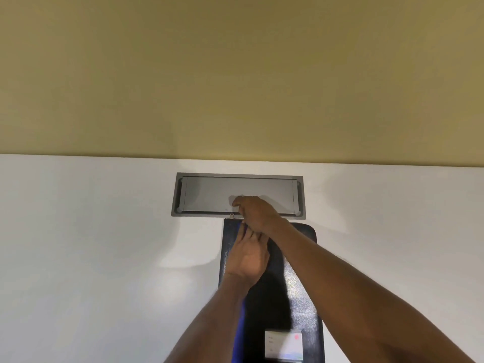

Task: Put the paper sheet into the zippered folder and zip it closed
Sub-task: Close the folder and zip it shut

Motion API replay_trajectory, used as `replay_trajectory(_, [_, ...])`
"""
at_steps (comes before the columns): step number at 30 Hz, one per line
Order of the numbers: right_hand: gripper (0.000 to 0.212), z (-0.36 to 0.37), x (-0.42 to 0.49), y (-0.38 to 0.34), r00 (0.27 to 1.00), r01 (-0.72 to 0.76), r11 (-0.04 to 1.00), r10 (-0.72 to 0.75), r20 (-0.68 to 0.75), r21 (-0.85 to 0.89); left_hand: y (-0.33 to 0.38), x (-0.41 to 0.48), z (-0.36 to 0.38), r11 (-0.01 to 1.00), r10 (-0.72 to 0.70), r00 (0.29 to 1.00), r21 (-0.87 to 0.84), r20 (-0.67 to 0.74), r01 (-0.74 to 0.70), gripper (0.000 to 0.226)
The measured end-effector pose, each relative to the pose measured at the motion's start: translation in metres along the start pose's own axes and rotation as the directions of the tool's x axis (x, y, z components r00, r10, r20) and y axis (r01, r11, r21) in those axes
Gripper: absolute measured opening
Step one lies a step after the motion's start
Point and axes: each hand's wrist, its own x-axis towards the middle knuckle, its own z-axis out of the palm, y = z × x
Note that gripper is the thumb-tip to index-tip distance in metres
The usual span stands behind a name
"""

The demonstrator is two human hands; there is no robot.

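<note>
A dark blue zippered folder [301, 292] lies lengthwise on the white table [91, 244], with a white label card [284, 344] on its near end. My left hand [248, 260] lies flat on the folder's far left part, fingers straight and pressing down. My right hand [255, 210] is curled at the folder's far edge, fingers bent around something small near the metal zipper pull [231, 215]. What exactly it pinches is hidden by the fingers. No paper sheet is visible.
A grey metal cable hatch [209, 192] is set into the table just beyond the folder. A yellow wall [235, 74] rises behind the table's far edge. White tabletop spreads left and right of the folder.
</note>
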Motion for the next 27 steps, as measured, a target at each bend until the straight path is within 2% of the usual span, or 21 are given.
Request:
replay_trajectory(4, [0.044,-0.001,-0.035,0.009,0.974,-0.037,0.989,0.069,-0.217,0.144,-0.006,-0.015,-0.007,0.996,-0.076,0.997,0.04,-0.009,0.076,0.06])
replay_trajectory(6, [0.047,0.005,-0.057,0.015,0.946,-0.041,0.99,0.082,-0.313,0.136,-0.005,-0.026,-0.007,0.989,-0.14,0.989,0.03,-0.052,0.142,0.062])
replay_trajectory(8, [0.051,0.016,-0.08,0.02,0.924,-0.049,0.993,0.085,-0.372,0.106,-0.006,-0.035,-0.01,0.979,-0.204,0.979,0.019,-0.019,0.204,0.062])
replay_trajectory(17, [0.08,0.082,-0.171,0.04,0.868,-0.266,0.961,0.275,-0.412,0.081,0.006,-0.099,-0.015,0.898,-0.437,0.896,-0.019,0.074,0.439,0.072])
replay_trajectory(22, [0.08,0.115,-0.209,0.05,0.845,-0.345,0.931,0.363,-0.393,0.119,0.018,-0.136,-0.013,0.862,-0.501,0.86,-0.035,0.101,0.506,0.071])
replay_trajectory(27, [0.079,0.142,-0.243,0.058,0.79,-0.406,0.895,0.445,-0.42,0.186,0.024,-0.163,-0.003,0.829,-0.537,0.833,-0.098,0.135,0.55,0.071])
